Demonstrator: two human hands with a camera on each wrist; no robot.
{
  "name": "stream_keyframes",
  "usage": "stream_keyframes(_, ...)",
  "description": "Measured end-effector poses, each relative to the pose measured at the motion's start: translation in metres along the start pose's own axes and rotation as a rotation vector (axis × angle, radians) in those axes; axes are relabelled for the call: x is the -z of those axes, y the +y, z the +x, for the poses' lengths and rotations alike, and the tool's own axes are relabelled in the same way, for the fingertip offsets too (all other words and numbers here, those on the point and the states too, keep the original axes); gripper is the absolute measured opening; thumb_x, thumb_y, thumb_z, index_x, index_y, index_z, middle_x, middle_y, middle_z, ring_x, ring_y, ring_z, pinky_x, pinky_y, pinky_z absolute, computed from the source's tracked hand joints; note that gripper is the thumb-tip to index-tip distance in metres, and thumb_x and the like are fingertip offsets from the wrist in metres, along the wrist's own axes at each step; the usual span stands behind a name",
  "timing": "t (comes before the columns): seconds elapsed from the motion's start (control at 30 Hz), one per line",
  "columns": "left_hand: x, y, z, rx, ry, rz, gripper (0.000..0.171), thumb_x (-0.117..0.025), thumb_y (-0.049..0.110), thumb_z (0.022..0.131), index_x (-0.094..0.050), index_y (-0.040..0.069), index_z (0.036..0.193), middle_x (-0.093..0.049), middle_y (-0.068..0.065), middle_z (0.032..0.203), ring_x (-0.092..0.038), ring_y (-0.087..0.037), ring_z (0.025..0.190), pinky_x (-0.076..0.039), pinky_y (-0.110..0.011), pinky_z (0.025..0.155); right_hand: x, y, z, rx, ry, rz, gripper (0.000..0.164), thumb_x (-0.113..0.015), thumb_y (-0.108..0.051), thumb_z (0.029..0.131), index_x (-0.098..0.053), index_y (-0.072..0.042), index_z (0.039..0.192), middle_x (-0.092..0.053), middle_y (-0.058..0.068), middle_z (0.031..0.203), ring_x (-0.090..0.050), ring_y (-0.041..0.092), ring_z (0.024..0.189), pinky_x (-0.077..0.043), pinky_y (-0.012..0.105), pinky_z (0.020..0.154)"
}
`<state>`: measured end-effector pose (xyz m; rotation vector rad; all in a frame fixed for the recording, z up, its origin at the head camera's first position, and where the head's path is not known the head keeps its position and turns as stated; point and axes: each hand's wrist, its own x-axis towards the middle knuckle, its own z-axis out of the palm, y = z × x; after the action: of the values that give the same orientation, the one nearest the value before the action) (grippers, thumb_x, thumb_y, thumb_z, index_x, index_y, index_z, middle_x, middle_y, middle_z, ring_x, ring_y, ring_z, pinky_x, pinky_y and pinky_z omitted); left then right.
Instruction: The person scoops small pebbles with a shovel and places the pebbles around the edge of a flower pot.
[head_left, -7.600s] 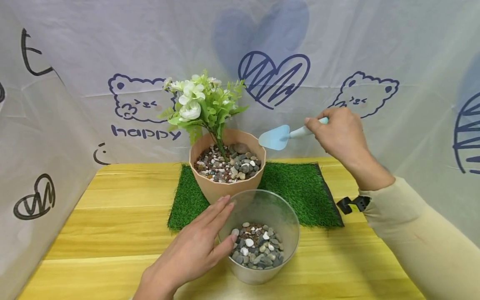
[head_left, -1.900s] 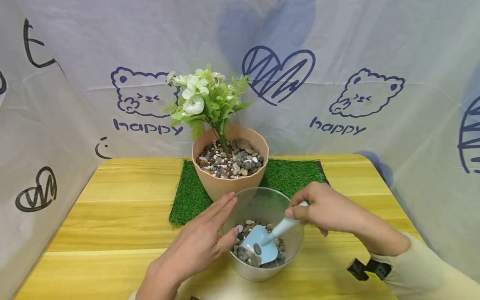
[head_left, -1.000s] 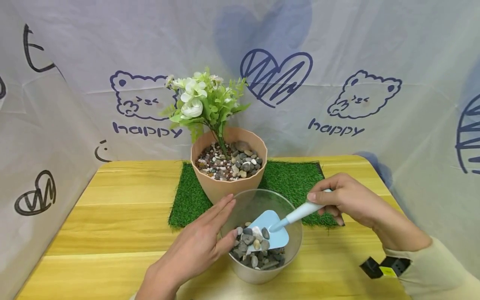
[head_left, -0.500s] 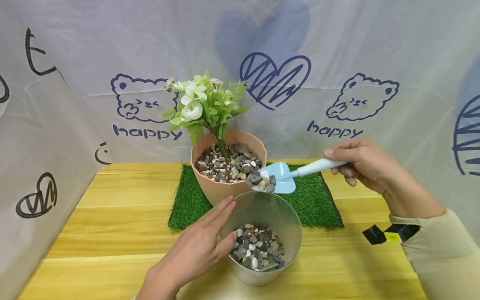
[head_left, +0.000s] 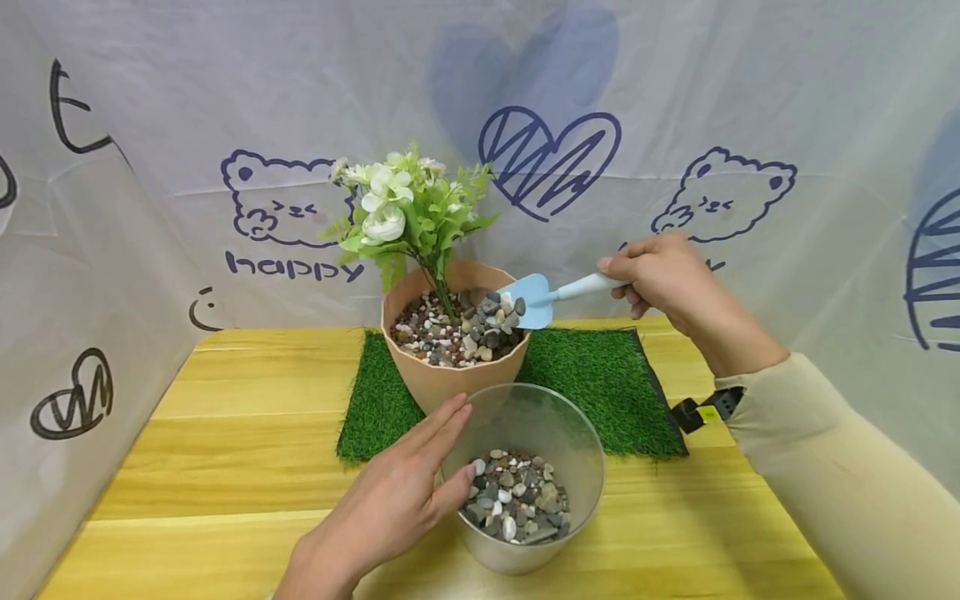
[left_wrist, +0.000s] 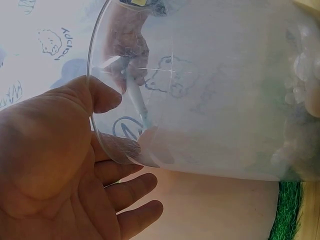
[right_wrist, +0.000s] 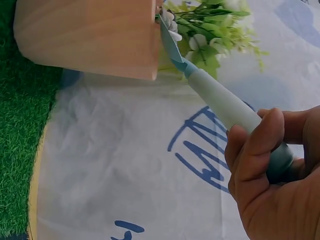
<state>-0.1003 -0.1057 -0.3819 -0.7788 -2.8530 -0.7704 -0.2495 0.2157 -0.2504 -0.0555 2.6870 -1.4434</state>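
Observation:
My right hand (head_left: pixel 671 279) grips the pale handle of a small light-blue garden trowel (head_left: pixel 534 300). The blade lies over the right rim of the peach flower pot (head_left: pixel 457 383), with grey and white pebbles (head_left: pixel 504 307) on its front part. In the right wrist view the trowel (right_wrist: pixel 172 45) tilts in at the pot's rim, fingers curled round the handle (right_wrist: pixel 215 95). My left hand (head_left: pixel 390 492) rests with straight fingers against the left side of a clear plastic bucket (head_left: pixel 577 458) holding loose stones. Its thumb (left_wrist: pixel 107 97) overlaps the rim in the left wrist view.
A leafy plant with white flowers (head_left: pixel 386 196) stands in the pot, among small gravel and larger pebbles. Beneath the pot lies a green turf mat (head_left: pixel 600 383) on the wooden table (head_left: pixel 225 433). A printed white curtain (head_left: pixel 750 100) closes off the back and sides.
The right hand has lifted the trowel out of the bucket, loaded with pebbles, and carried it up and left to the pot's rim. The left hand has stayed at the bucket.

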Motion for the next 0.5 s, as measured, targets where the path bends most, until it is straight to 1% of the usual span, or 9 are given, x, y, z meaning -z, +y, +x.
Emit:
stream_keyframes(0.17, 0.0004, -0.0005, -0.0005, -0.007, 0.003, -0.001, 0.068, -0.058, 0.044, 0.107, -0.037, 0.012, 0.164, -0.027, 0.002, 0.175, -0.038, -0.021, 0.156, -0.038, -0.045, 0.125, -0.0059, -0.0018, 0.0051, 0.002, 0.004, -0.039, 0.038, -0.064, -0.023, 0.106, -0.070, 0.010, 0.124, -0.066, 0.008, 0.079, -0.056, 0.014, 0.061, -0.059, 0.028, 0.056)
stream_keyframes(0.33, 0.0003, -0.0008, -0.0007, -0.013, 0.009, 0.004, 0.068, -0.058, 0.043, 0.107, -0.038, 0.012, 0.164, -0.028, 0.002, 0.174, -0.039, -0.021, 0.155, -0.038, -0.044, 0.125, -0.0053, -0.0034, 0.0081, 0.017, 0.012, -0.059, 0.037, -0.066, -0.023, 0.105, -0.071, 0.011, 0.121, -0.067, 0.009, 0.079, -0.057, 0.014, 0.060, -0.061, 0.029, 0.055)
stream_keyframes(0.5, 0.0008, -0.0007, -0.0003, -0.007, -0.002, -0.002, 0.069, -0.058, 0.044, 0.107, -0.037, 0.012, 0.164, -0.027, 0.003, 0.175, -0.037, -0.020, 0.156, -0.037, -0.044, 0.126, -0.0039, -0.0045, 0.0089, 0.048, 0.030, -0.099, 0.036, -0.066, -0.022, 0.104, -0.073, 0.010, 0.119, -0.067, 0.010, 0.079, -0.058, 0.016, 0.060, -0.062, 0.032, 0.055)
